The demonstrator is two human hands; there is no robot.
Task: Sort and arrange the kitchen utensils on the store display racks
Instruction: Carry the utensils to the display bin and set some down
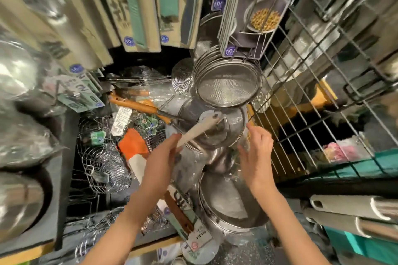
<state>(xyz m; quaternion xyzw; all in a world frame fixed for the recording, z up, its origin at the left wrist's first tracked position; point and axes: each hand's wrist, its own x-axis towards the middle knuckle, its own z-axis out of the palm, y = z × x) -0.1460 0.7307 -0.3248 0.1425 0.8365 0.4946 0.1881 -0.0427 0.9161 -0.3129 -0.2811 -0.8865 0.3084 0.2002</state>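
Note:
My left hand is closed around the pale wooden handle of a utensil, which points up and right toward a steel strainer bowl. My right hand is to the right of that bowl, fingers spread, touching clear plastic wrapping; it grips nothing. Above them hangs a stack of round mesh sieves. A larger sieve with a paper label lies below, between my forearms.
Carded packages hang across the top. A black wire grid panel stands on the right. Wire skimmers and baskets, an orange spatula and wooden-handled tools fill the bin on the left. Steel bowls sit far left.

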